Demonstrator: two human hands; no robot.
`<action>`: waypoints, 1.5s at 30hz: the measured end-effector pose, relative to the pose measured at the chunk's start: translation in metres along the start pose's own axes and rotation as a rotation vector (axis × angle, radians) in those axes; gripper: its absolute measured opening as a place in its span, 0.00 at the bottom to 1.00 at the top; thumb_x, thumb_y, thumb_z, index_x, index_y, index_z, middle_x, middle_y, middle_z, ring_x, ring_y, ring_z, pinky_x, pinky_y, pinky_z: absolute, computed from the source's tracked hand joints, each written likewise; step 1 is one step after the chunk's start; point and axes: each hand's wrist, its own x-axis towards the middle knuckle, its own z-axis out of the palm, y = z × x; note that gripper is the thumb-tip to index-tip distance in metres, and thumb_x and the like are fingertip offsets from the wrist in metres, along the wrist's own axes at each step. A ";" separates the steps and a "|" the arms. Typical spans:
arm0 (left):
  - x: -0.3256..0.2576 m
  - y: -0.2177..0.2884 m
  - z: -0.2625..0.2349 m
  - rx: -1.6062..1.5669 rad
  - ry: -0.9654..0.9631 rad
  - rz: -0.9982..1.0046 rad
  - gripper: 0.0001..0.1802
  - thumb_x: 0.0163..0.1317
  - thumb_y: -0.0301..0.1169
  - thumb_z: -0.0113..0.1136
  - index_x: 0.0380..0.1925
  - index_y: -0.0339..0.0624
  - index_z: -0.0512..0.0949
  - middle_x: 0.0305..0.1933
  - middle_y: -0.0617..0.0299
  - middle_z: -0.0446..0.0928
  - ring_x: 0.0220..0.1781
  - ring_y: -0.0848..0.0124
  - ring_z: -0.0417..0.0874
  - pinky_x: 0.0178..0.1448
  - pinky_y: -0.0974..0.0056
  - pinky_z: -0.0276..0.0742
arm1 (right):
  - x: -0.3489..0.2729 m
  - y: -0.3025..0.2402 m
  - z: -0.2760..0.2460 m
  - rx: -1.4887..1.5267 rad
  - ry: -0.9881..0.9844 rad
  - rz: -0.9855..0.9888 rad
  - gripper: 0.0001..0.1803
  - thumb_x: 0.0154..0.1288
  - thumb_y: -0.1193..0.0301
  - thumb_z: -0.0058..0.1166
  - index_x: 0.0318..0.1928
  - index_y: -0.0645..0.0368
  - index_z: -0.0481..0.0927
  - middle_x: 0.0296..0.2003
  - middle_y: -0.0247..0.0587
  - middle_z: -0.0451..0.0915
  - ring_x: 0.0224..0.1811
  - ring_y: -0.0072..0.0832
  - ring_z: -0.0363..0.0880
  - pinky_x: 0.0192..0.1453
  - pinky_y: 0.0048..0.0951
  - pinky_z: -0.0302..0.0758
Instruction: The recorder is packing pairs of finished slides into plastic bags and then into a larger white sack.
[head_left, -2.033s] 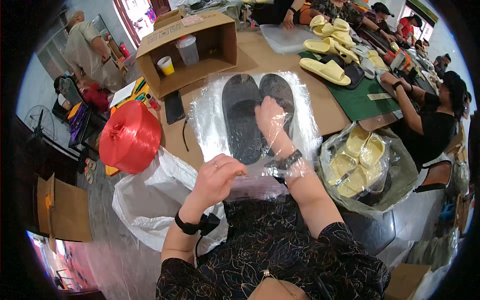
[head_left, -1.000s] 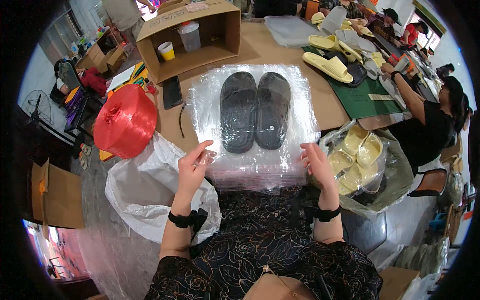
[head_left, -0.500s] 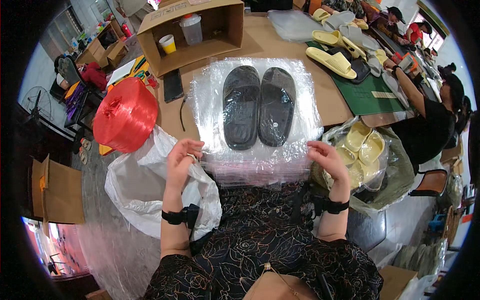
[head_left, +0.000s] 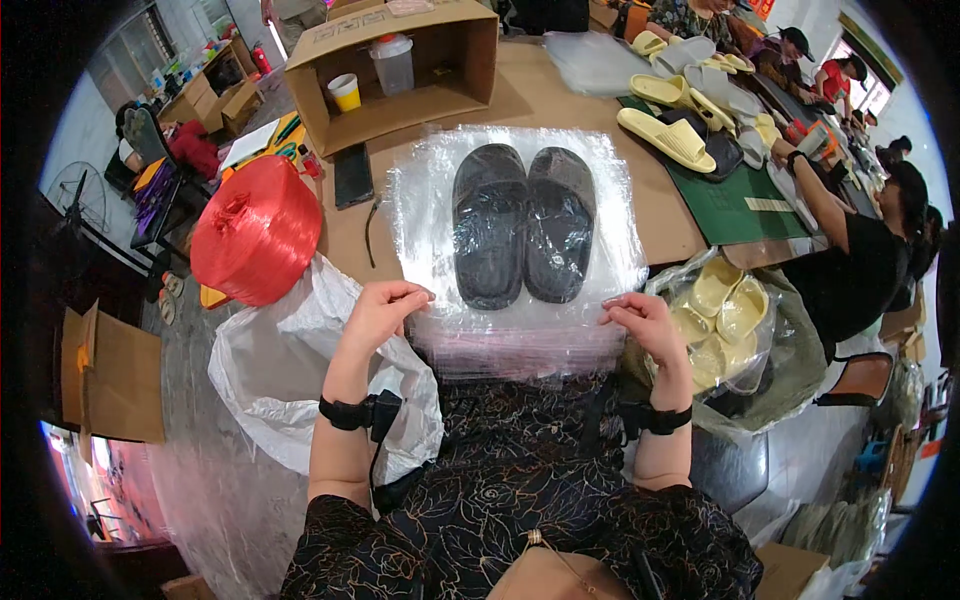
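Observation:
A pair of dark slide sandals (head_left: 489, 240) lies side by side inside a clear plastic bag (head_left: 615, 240), on top of a stack of similar bags with pinkish edges (head_left: 510, 345). My left hand (head_left: 383, 315) is closed in a pinch on the bag's near left edge, with thumb and forefinger together. At the near right edge, my right hand (head_left: 648, 325) pinches the film with its fingertips. The sandals' toe straps point away from me. Clear film covers both of them and shines with reflections.
A big red twine roll (head_left: 255, 230) and a white sack (head_left: 270, 370) sit at left. Behind the bags are a black phone (head_left: 353, 176) and an open cardboard box (head_left: 400, 112). Yellow slides (head_left: 665, 140) lie at far right, beside a co-worker's arm (head_left: 820, 200); a sack (head_left: 800, 370) holds more.
Both hands have moved inward along the bag's near edge, and their fingers have closed on the film. The whole view has shifted slightly.

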 end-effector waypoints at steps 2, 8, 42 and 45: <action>-0.002 0.007 -0.001 -0.054 -0.008 -0.002 0.14 0.66 0.34 0.61 0.44 0.35 0.84 0.33 0.64 0.84 0.20 0.82 0.72 0.24 0.74 0.68 | 0.001 -0.012 -0.004 0.002 -0.013 0.093 0.12 0.68 0.73 0.56 0.47 0.67 0.82 0.38 0.41 0.87 0.38 0.20 0.83 0.40 0.21 0.76; 0.010 0.026 0.009 -0.318 0.074 0.110 0.12 0.70 0.31 0.57 0.44 0.33 0.82 0.39 0.59 0.84 0.34 0.75 0.84 0.38 0.73 0.78 | 0.021 -0.023 0.000 0.251 0.204 -0.139 0.08 0.69 0.78 0.53 0.45 0.68 0.81 0.41 0.43 0.85 0.42 0.26 0.84 0.47 0.26 0.80; 0.065 -0.017 0.094 0.884 0.400 0.787 0.38 0.66 0.49 0.57 0.73 0.52 0.59 0.80 0.49 0.48 0.79 0.47 0.51 0.78 0.44 0.50 | 0.076 0.027 0.063 -1.002 0.565 -0.516 0.39 0.67 0.53 0.53 0.72 0.59 0.60 0.74 0.52 0.55 0.77 0.50 0.49 0.79 0.51 0.46; 0.066 -0.015 0.094 0.893 0.398 0.750 0.39 0.66 0.50 0.57 0.74 0.52 0.58 0.80 0.47 0.48 0.79 0.46 0.51 0.77 0.44 0.51 | 0.072 0.049 0.036 -1.071 0.619 -0.475 0.38 0.69 0.54 0.52 0.72 0.59 0.60 0.74 0.53 0.55 0.77 0.52 0.49 0.78 0.52 0.46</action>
